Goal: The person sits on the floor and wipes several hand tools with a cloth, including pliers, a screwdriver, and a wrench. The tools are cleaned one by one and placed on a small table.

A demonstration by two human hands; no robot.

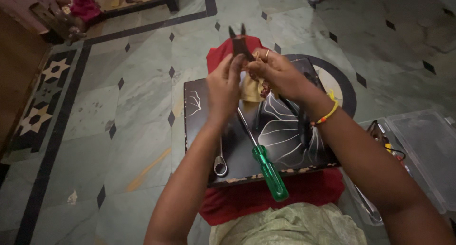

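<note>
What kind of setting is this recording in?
Probably a home floor used as a makeshift workbench: patterned marble floor, a dark board on red cloth, a green-handled screwdriver.

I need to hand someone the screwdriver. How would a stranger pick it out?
Look at the black painted board on the red cloth. Below the hands, the screwdriver lies slantwise over its near edge. Its translucent green handle sets it apart from the all-metal spanner beside it.

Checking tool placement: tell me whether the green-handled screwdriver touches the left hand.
Apart. The head view shows the green-handled screwdriver lying on the black board, with the left hand raised above it.
</note>
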